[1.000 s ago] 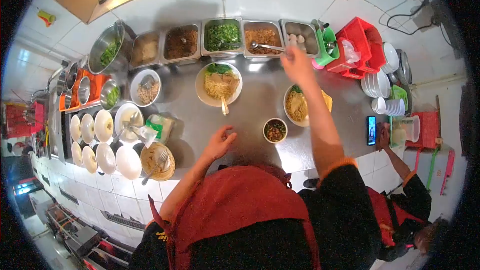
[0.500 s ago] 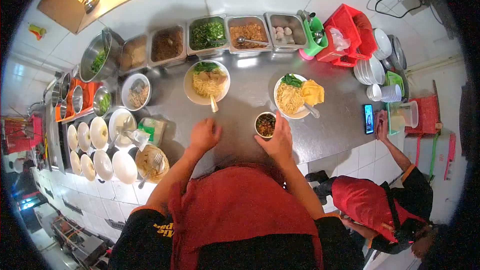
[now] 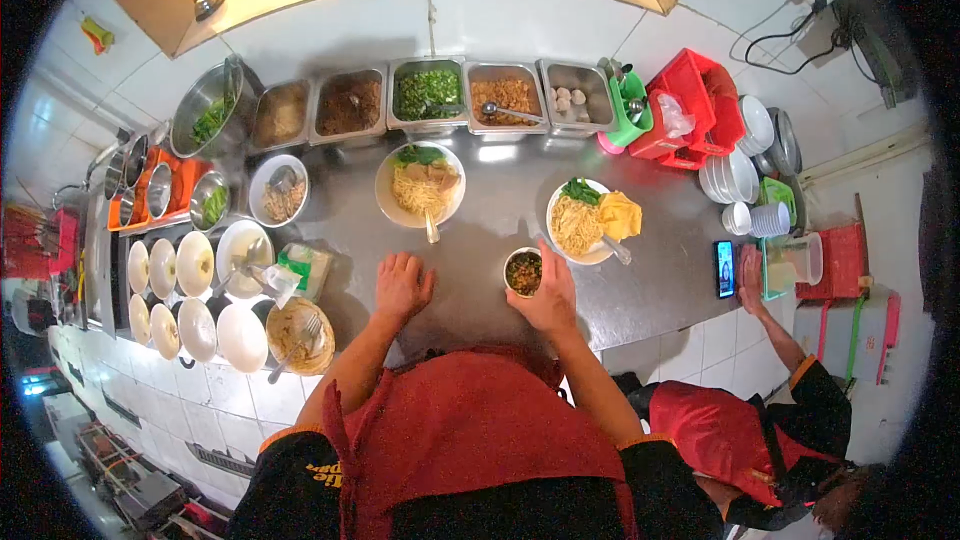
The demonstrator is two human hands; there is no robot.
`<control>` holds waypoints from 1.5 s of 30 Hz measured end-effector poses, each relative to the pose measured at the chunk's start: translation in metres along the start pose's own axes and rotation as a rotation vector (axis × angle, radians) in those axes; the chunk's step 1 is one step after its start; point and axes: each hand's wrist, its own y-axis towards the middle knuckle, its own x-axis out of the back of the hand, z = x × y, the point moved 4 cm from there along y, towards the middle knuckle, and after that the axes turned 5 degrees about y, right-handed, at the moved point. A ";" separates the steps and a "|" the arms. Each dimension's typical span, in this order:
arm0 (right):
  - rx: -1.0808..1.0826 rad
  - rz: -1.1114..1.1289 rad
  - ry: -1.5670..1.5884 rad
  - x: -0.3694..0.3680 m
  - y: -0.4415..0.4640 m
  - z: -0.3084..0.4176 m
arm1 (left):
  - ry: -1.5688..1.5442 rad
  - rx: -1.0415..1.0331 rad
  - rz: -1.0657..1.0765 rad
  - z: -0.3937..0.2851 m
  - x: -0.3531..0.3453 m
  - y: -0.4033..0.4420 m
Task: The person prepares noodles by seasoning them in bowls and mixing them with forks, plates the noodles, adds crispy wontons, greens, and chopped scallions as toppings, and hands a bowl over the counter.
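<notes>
My right hand [image 3: 552,296] is closed around the side of a small white bowl [image 3: 522,274] with dark, chopped, greenish-brown contents. On the steel counter [image 3: 470,315], my left hand [image 3: 403,286] rests empty with its fingers apart. Beyond the left hand is a noodle bowl [image 3: 420,185] with greens, pale meat pieces and a spoon handle over its near rim. To the right of the small bowl stands another noodle bowl [image 3: 577,227], with greens, a yellow fried piece and a spoon.
Steel pans, one of chopped green onion [image 3: 428,92], line the back. Several white bowls [image 3: 196,328] stand at left beside a used bowl with a fork [image 3: 300,338]. Red baskets [image 3: 690,110] and stacked bowls are at right. A co-worker's hand [image 3: 750,285] is beside a phone [image 3: 724,268].
The view has shifted slightly, showing more of the back wall. My left hand's fingers have spread out on the counter. My right hand keeps its hold on the small bowl.
</notes>
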 end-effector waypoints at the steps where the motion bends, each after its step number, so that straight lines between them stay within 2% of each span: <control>1: 0.012 -0.001 0.020 0.000 0.002 0.000 | -0.001 0.006 0.004 0.000 0.000 0.001; 8: 0.044 0.035 0.046 0.037 0.060 0.042 | 0.002 0.009 -0.004 0.003 0.003 0.002; 11: 0.222 0.038 0.084 0.069 0.100 0.075 | -0.002 0.001 0.004 0.003 0.003 0.001; 18: 0.355 0.002 0.018 0.118 0.188 0.128 | -0.018 0.033 0.084 0.007 0.003 0.004; 19: 0.340 0.011 -0.038 0.125 0.200 0.138 | -0.022 0.048 0.139 0.007 0.003 0.003; 25: 0.381 0.077 -0.062 0.160 0.261 0.194 | -0.015 0.046 0.112 0.008 0.004 0.004; 32: 0.476 0.110 -0.042 0.163 0.325 0.235 | -0.032 0.053 0.091 0.008 0.011 0.010; 34: 0.423 0.125 -0.064 0.161 0.339 0.245 | -0.031 0.036 0.092 0.009 0.010 0.009; 45: 0.469 0.094 -0.029 0.133 0.417 0.255 | -0.019 0.025 0.087 0.009 0.015 0.013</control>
